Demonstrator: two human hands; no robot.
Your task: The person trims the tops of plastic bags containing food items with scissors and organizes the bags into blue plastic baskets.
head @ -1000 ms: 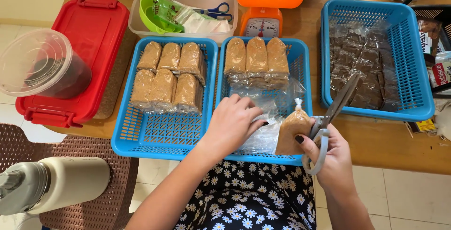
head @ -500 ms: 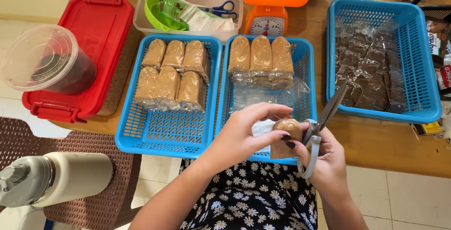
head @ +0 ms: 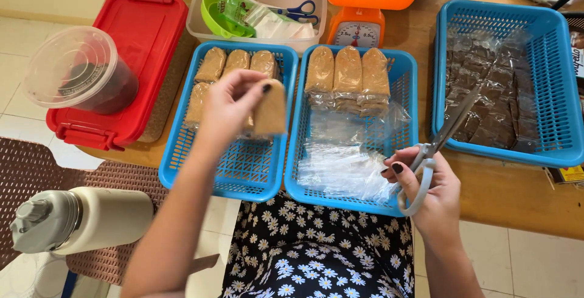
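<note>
My left hand (head: 230, 108) holds a brown packet (head: 271, 108) over the left blue basket (head: 182, 170), which has several like packets (head: 237, 62) in rows. My right hand (head: 429, 196) grips grey-handled scissors (head: 439, 141), blades pointing up and to the right, at the near right corner of the middle blue basket (head: 409, 79). That basket holds three brown packets (head: 348, 70) at the back and clear plastic bags (head: 344, 158) in front.
The right blue basket (head: 563, 91) holds dark wrapped pieces. Behind stand an orange-topped scale (head: 359, 27) and a clear tub (head: 201, 27) with a green scoop and blue scissors. A red lidded box (head: 152, 42) bears a round plastic container (head: 82, 70). A white flask (head: 79, 219) lies on a brown chair.
My left hand has carried the brown packet from in front of my right hand over to the left basket. The right hand with the scissors stayed near the middle basket's near edge.
</note>
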